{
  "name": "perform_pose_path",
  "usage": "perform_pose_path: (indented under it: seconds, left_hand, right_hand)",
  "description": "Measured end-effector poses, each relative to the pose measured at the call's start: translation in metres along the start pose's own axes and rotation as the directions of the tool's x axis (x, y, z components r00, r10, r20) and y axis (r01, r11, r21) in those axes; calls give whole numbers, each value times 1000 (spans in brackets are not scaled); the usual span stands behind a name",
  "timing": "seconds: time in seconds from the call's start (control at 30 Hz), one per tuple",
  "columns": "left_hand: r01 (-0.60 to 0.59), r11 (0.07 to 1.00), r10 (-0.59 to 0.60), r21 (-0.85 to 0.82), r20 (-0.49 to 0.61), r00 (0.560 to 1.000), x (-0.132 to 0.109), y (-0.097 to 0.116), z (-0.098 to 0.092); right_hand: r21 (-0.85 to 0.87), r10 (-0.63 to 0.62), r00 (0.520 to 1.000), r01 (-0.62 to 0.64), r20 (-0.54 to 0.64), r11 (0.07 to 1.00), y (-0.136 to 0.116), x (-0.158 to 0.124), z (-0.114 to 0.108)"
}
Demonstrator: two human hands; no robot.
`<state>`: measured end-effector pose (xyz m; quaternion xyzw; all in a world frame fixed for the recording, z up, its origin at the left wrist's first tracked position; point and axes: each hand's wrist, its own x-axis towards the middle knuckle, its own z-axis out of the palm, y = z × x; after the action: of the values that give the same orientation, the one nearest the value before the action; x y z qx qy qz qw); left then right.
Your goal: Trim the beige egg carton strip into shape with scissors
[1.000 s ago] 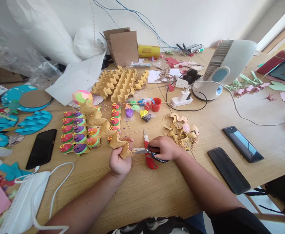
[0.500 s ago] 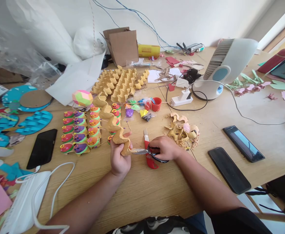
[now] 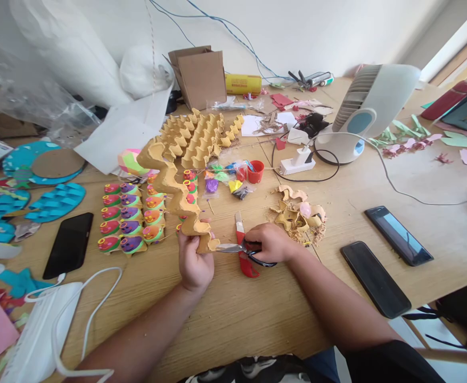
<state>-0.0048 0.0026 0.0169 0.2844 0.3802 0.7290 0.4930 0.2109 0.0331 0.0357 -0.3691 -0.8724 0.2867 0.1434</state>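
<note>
My left hand (image 3: 194, 263) grips the near end of a long wavy strip of brown egg-carton cardboard (image 3: 169, 183), which rises up and away to the left. My right hand (image 3: 271, 242) is closed round the black handles of a pair of scissors (image 3: 237, 248). The blades point left and meet the strip's near end. A red-handled utility knife (image 3: 242, 250) lies on the wooden table (image 3: 237, 314) under the scissors. Rows of painted egg-carton cups (image 3: 131, 215) sit just left of the strip.
A pile of cardboard scraps (image 3: 297, 211) lies right of my right hand. Two phones (image 3: 396, 255) rest at the right, another phone (image 3: 68, 250) at the left. An egg tray (image 3: 199, 135), a red cup (image 3: 256, 171), a fan (image 3: 367, 109) and a power strip (image 3: 297, 162) stand further back.
My left hand has turned the cardboard strip, swinging its far end up and leftward. The scissors stay at the strip's near end. My right hand has barely moved.
</note>
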Motion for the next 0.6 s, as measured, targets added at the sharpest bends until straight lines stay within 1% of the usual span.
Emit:
perform_pose_path:
  seconds: [0.23,0.47,0.6]
  left_hand:
    - [16,1000,-15,9,-18,1000,0,-2,-1]
    - [-5,1000,5,14,-2,1000,1,-2,-1]
    - [-42,998,42,46,0,999,2,-5,-2]
  right_hand:
    - [-8,-3,1000,3,-1,1000,1,0,2]
    - [-6,3,1000,-3,-5,1000,0,0,1]
    - [-21,9,1000,-9,-14,1000,-2,0,1]
